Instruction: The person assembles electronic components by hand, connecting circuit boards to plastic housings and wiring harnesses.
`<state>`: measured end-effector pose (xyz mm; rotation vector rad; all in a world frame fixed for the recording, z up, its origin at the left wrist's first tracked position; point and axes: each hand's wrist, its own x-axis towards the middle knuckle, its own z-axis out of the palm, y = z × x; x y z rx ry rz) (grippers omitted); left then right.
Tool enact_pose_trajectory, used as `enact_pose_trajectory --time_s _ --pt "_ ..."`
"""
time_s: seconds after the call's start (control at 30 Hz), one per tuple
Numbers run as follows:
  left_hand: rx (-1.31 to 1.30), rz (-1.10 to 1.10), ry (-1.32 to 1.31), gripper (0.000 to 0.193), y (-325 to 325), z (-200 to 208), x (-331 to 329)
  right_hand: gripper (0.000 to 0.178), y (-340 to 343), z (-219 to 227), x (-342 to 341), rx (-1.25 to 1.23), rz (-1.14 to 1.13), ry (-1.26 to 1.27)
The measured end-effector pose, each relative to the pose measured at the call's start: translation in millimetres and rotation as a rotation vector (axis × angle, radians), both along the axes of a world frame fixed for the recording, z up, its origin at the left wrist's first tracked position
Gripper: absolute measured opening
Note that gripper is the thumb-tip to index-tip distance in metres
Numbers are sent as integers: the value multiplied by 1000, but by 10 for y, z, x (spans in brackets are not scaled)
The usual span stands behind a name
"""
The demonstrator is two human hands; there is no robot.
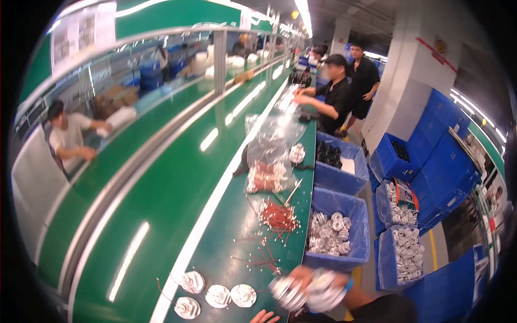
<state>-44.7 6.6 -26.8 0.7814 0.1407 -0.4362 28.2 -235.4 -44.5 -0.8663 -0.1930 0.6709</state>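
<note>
My black right sleeve (385,309) ends near a blurred blue wristband (350,283); my left fingers (262,317) look bare.

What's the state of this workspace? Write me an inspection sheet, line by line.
Surface: green bench beside a glossy green conveyor.
Parts: four white round parts on the bench.
Clutter: clear plastic bags.
Hands: left hand only partly in view; right hand blurred, holding more white pieces.
Cables: red wires piled loosely, others bagged.
Surroundings: blue bins at right, some filled with white parts; co-workers farther along.
</note>
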Motion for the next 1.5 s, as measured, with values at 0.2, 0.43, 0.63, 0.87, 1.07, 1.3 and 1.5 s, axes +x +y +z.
enact_pose_trajectory --time_s 0.2,0.43,0.63,0.87,1.07,1.3,1.5 --pt "243 37 -83 46 311 -7 264 134 1060 -631 -130 -204 242 -755" --pt "485 196 63 56 615 -194 -91 52 892 611 -191 -269 22 -743" --pt "725 337 219 74 506 263 -43 51 463 295 -211 -987 -664 -736" --pt "1682 386 -314 90 430 -236 389 64 584 -57 40 -954 -706 -595" --pt "1576 505 -145 99 456 -259 336 75 709 -225 136 -1000 -652 -682" --pt "1640 422 -235 66 518 178 -585 52 186 -324 -604 -931 -835 -772" --pt "1368 712 202 30 1046 542 -1421 50 -468 -1116 -957 -1434 -148 -618"
